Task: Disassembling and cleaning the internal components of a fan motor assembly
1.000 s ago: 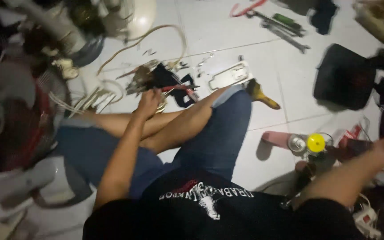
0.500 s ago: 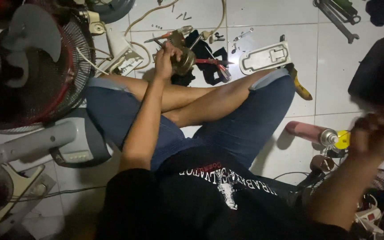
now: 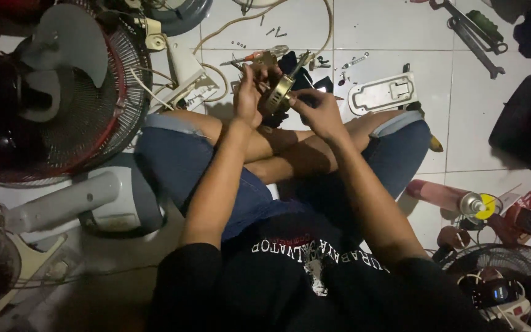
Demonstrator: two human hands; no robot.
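head view: i see both of my hands raised over my crossed legs, meeting on 1 brass-coloured fan motor [image 3: 278, 93]. my left hand [image 3: 248, 95] is closed around the motor's left side, fingers wrapped over its top edge, thumb toward me. my right hand [image 3: 316, 110] comes in from the right and pinches the motor's lower right rim with thumb and fingertips. so the motor sits between the 2 hands, held off the floor, tilted with its round face turned up and to the right. the hands are close together, parted only by the motor itself.

just beyond the motor on the white tiled floor [image 3: 376, 37] lie a red-handled screwdriver [image 3: 250, 57], a few loose screws [image 3: 238, 44] and a white plastic cover plate [image 3: 382, 93], the plate to the right of my right hand. a cream cable [image 3: 228, 24] loops above them. at the left stands a red-rimmed fan guard with grey blades [image 3: 62, 92], touching my left knee's side, and a grey fan base [image 3: 106, 197] lies by my left thigh. at the right i see a spray can with a yellow cap [image 3: 462, 200] near my right knee, 2 spanners [image 3: 471, 31] at the top right, and a black bag [image 3: 530, 123].
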